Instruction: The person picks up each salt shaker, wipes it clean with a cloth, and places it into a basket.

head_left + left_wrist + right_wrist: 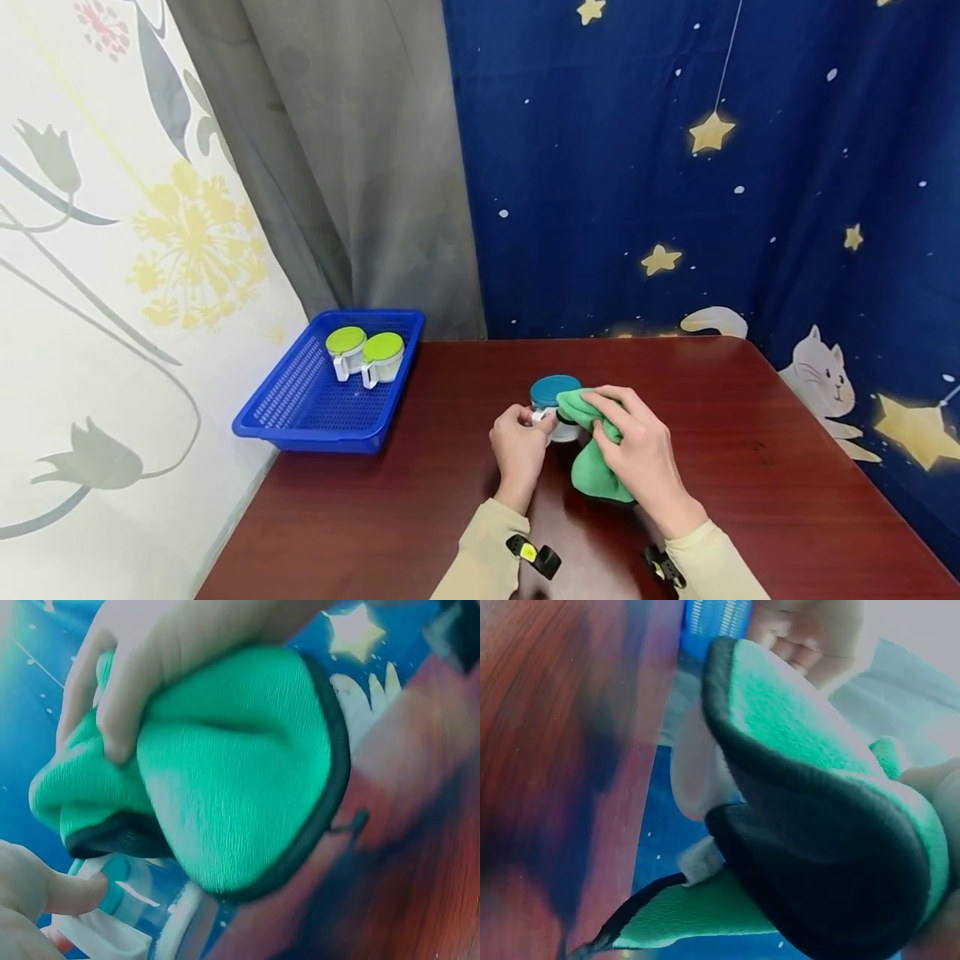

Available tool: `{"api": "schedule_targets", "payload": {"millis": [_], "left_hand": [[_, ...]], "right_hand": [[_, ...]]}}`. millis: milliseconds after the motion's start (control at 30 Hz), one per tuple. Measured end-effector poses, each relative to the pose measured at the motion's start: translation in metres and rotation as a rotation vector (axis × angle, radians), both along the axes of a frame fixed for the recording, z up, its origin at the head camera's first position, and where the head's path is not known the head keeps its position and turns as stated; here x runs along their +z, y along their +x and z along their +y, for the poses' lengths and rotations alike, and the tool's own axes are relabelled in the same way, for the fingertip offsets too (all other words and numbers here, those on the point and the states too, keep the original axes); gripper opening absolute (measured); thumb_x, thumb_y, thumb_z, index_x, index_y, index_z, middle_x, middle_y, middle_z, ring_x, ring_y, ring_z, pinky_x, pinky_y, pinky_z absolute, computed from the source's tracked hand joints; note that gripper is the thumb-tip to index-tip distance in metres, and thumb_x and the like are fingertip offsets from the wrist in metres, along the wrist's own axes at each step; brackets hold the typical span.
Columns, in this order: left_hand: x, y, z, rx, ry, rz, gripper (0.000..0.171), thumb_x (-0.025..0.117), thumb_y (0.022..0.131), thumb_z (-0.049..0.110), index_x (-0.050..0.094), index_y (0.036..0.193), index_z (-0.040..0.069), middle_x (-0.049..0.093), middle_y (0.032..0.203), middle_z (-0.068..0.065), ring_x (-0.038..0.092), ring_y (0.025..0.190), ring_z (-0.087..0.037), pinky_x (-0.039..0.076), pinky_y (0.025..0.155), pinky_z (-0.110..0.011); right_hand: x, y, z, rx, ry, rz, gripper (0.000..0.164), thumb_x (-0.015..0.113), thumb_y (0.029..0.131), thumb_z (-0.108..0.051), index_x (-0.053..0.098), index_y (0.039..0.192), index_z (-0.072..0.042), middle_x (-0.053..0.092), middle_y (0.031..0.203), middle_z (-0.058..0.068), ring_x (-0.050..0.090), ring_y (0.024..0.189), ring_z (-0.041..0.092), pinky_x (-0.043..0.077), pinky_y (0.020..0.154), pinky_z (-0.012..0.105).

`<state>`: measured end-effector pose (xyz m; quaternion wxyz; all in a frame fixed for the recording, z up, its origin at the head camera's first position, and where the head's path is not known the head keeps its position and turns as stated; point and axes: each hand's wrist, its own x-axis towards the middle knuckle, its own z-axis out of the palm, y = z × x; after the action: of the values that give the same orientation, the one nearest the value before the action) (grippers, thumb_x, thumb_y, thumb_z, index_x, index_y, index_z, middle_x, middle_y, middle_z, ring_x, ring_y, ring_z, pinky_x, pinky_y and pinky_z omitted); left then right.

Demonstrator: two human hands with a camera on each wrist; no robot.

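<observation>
A small clear jar with a blue lid (pixel 555 389) and a white handle is at the middle of the table. My left hand (pixel 521 450) grips it by the handle, thumb on the near side. From the right, my right hand (pixel 642 442) pinches a folded green cloth (pixel 597 473) with black edging, its upper part pressed against the jar's side below the lid. The rest of the cloth hangs down in a loose flap. In the left wrist view the green cloth (pixel 240 765) partly hides the jar; the white handle (pixel 109 939) shows under my left thumb.
A blue plastic basket (pixel 315 437) stands at the table's left side. Inside it are two similar jars with lime-green lids (pixel 383 346) and white handles. The dark red wooden table (pixel 757 467) reaches back to grey and starry blue curtains; a patterned white curtain hangs at left.
</observation>
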<state>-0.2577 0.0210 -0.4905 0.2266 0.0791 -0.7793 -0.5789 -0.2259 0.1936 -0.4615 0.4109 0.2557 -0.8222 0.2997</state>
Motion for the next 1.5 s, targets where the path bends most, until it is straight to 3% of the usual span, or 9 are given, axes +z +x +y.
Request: {"api": "schedule_targets", "payload": {"millis": [100,233,333,467,733,967,1200,1333,1500], "left_hand": [[0.009,0.007,-0.002,-0.039,0.032,0.017,0.031,0.091,0.072,0.019,0.061,0.063,0.015,0.061,0.061,0.008,0.056,0.058,-0.01,0.049,0.051,-0.029],[0.02,0.015,-0.007,-0.059,0.077,0.033,0.031,0.09,0.072,0.018,0.061,0.064,0.013,0.06,0.06,0.005,0.057,0.055,-0.012,0.05,0.049,-0.031],[0.025,0.02,-0.009,-0.055,0.091,0.035,0.032,0.091,0.073,0.022,0.061,0.064,0.013,0.059,0.059,0.003,0.057,0.055,-0.012,0.05,0.049,-0.031],[0.03,0.024,-0.011,-0.058,0.105,0.036,0.032,0.091,0.073,0.023,0.062,0.065,0.013,0.059,0.059,0.003,0.058,0.055,-0.013,0.052,0.049,-0.031],[0.037,0.03,-0.009,-0.028,0.125,0.056,0.031,0.09,0.073,0.022,0.062,0.063,0.014,0.058,0.058,0.004,0.057,0.054,-0.013,0.05,0.05,-0.032],[0.04,0.035,-0.013,-0.018,0.156,0.052,0.03,0.09,0.071,0.017,0.062,0.062,0.014,0.059,0.059,0.003,0.057,0.056,-0.014,0.05,0.05,-0.033],[0.046,0.036,-0.025,-0.02,0.146,0.09,0.026,0.088,0.07,0.013,0.062,0.063,0.012,0.062,0.062,0.002,0.059,0.058,-0.016,0.052,0.052,-0.034],[0.051,0.035,-0.032,-0.039,0.199,0.087,0.027,0.088,0.07,0.011,0.062,0.064,0.011,0.066,0.069,0.0,0.062,0.063,-0.017,0.054,0.053,-0.035],[0.055,0.033,-0.043,-0.059,0.291,0.086,0.028,0.089,0.07,0.008,0.061,0.065,0.008,0.066,0.076,-0.003,0.061,0.067,-0.02,0.054,0.054,-0.035]], "right_hand": [[0.004,-0.005,-0.008,-0.019,0.037,0.08,0.045,0.072,0.083,-0.001,0.072,0.125,-0.018,0.064,0.127,0.005,0.062,0.111,0.022,0.056,0.076,0.038],[0.007,-0.008,-0.015,-0.155,0.054,0.21,0.042,0.074,0.082,-0.008,0.075,0.121,-0.025,0.064,0.132,0.007,0.056,0.118,0.034,0.056,0.075,0.051],[0.008,-0.009,-0.018,-0.261,0.05,0.267,0.041,0.077,0.083,-0.013,0.076,0.12,-0.03,0.063,0.132,0.009,0.054,0.112,0.04,0.05,0.075,0.054],[0.009,-0.008,-0.025,-0.309,0.048,0.296,0.041,0.077,0.085,-0.013,0.075,0.122,-0.03,0.064,0.128,0.01,0.056,0.101,0.039,0.048,0.073,0.054],[0.013,-0.013,-0.037,-0.247,-0.011,0.344,0.043,0.074,0.083,-0.002,0.076,0.12,-0.023,0.064,0.131,0.012,0.059,0.109,0.038,0.057,0.07,0.054],[0.01,-0.016,-0.044,-0.152,0.03,0.297,0.045,0.054,0.089,-0.01,0.07,0.129,-0.02,0.059,0.138,0.011,0.056,0.118,0.038,0.058,0.065,0.053],[0.008,-0.012,-0.046,-0.049,0.074,0.212,0.054,0.072,0.085,-0.021,0.064,0.138,-0.022,0.053,0.144,0.014,0.051,0.124,0.037,0.059,0.067,0.052],[0.005,-0.009,-0.047,-0.026,0.065,0.279,0.045,0.075,0.088,-0.021,0.068,0.132,-0.022,0.058,0.138,0.016,0.056,0.118,0.038,0.059,0.068,0.052],[-0.006,-0.005,-0.05,0.001,0.082,0.386,0.027,0.062,0.1,-0.027,0.074,0.123,-0.02,0.064,0.127,0.016,0.061,0.109,0.037,0.058,0.065,0.052]]}}
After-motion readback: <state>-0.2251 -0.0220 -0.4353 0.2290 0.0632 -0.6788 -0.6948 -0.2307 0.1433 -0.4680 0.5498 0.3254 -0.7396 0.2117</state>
